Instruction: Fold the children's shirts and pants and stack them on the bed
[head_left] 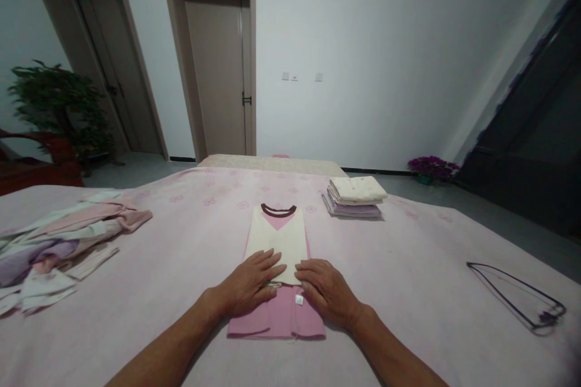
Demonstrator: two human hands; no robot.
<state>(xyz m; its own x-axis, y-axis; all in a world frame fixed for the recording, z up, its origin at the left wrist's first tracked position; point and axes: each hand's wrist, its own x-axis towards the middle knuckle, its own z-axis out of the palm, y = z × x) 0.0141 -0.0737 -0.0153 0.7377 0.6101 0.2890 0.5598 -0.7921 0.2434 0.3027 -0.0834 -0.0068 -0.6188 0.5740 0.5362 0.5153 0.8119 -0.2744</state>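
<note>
1. While the person leans over the bed [181,254], both hands lie flat and open on a pink and cream top [276,236] spread on the pink bedspread right in front of them.
2. The left hand [252,284] rests palm down, fingers spread, on the lower edge of the cream part, gripping nothing.
3. The right hand [324,290] lies the same way just beside it, palm down on the pink part, its fingertips close to those of the left hand.
4. The top lies lengthwise with its dark brown neckband at the far end and its pink hem nearest the person; a small white label [298,299] shows by the right hand.
5. A neat stack of folded clothes [356,196] sits further back on the bed, to the right of the top and well apart from it.
6. A loose heap of unfolded clothes [59,239] in pink, lilac and pale green lies at the left edge of the bed.
7. A thin wire hanger [517,296] lies on the bedspread far to the right.
8. Beyond the bed stand a potted plant [54,103] on the left, purple flowers [431,166] by the wall, and a closed door [218,72].
</note>
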